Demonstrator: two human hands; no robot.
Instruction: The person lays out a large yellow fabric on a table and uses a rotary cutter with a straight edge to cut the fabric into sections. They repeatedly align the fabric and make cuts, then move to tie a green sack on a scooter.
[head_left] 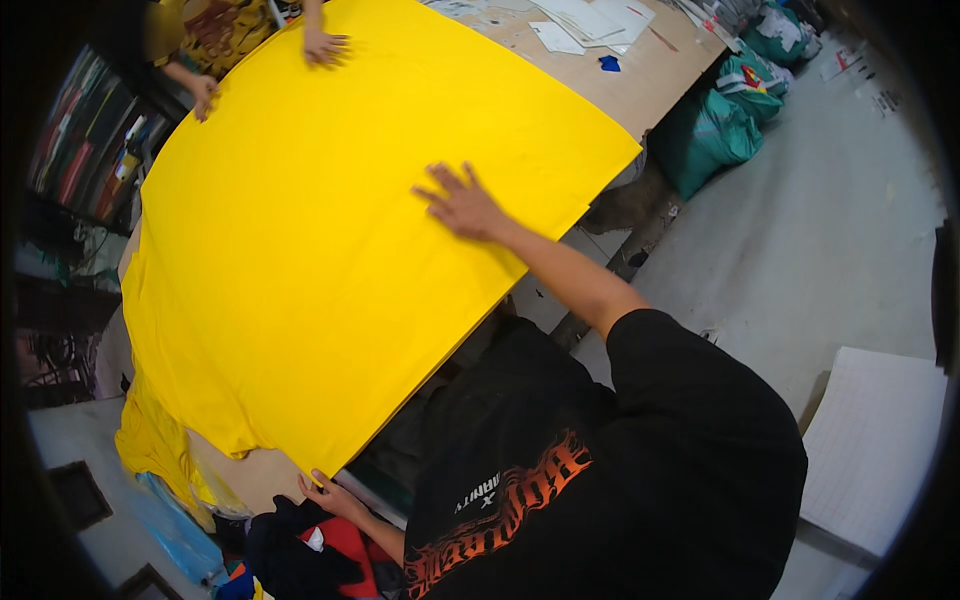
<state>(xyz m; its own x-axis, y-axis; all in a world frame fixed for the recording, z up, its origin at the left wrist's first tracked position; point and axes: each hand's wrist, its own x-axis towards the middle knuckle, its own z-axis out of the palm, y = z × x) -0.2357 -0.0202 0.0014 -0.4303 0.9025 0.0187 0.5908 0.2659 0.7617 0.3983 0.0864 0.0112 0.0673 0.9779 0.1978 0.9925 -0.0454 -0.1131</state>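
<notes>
Yellow fabric sheet (300,250) lay over the work tbl (665,68), mostly flat already afaict; rumpled L edge, hanging partly off, looked left to straighten. R hand (464,207) was flat on it, fingers spread; L hand (330,494) was at the near corner, couldn't tell if fingers pinched it. Co-worker's hands (324,48) were at the far end.

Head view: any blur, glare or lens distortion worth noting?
Head view: the right hand looks slightly smeared, as does a co-worker's hand; head view, too: the yellow cloth shows no strong glare, and a dark fisheye rim rounds the corners.
</notes>
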